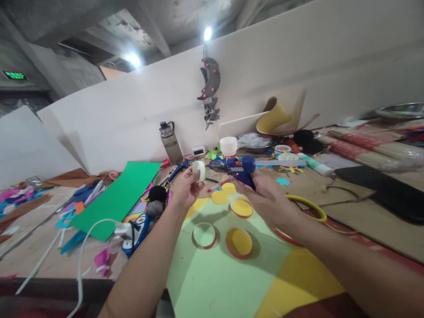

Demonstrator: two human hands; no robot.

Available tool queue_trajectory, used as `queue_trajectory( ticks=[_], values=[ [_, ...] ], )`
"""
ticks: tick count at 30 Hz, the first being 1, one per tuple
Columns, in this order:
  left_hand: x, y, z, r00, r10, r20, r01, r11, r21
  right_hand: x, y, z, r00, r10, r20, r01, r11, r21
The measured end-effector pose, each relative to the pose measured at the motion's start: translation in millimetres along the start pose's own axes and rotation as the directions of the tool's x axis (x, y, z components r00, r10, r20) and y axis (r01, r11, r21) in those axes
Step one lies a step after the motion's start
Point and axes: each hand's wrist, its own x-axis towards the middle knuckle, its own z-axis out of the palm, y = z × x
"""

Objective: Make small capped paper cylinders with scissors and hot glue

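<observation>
My left hand (188, 189) pinches a small white paper ring (199, 172) and holds it up above the table. In my right hand (265, 190) is a blue hot glue gun (243, 170), with a long clear glue stick (281, 163) sticking out of its back. The gun's nozzle points left and is close to the ring; whether it touches I cannot tell. Below my hands, on a pale green sheet (212, 282), lie a ring with a green inside (204, 235) and two rings with yellow insides (239, 243). Yellow paper discs (219, 197) lie just beyond them.
A grey bottle (171, 143), a small white clock (198, 151) and stacked paper cups (228, 146) stand at the back. To the left are a green sheet (115, 198) and a blue power strip (135, 236) with a white cable. A yellow tape roll (311, 207) lies at right.
</observation>
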Motion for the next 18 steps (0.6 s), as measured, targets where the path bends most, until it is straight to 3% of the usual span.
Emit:
queue_trajectory(
  ticks=[6, 12, 18],
  values=[
    [-0.7, 0.5, 1.0, 1.000, 0.003, -0.006, -0.003, 1.000, -0.007, -0.6, -2.6, -0.6, 0.999, -0.009, -0.040, 0.008, 1.000, -0.015],
    [-2.1, -2.0, 3.6, 0.999, -0.018, 0.031, 0.018, 1.000, 0.018, 2.8, 0.3, -1.7, 1.000, 0.015, 0.002, -0.015, 0.999, 0.041],
    [1.1, -0.5, -0.4, 1.000, 0.018, 0.004, -0.018, 1.000, -0.003, -0.2, -1.0, -0.4, 1.000, -0.011, -0.016, 0.011, 0.999, -0.035]
  ],
)
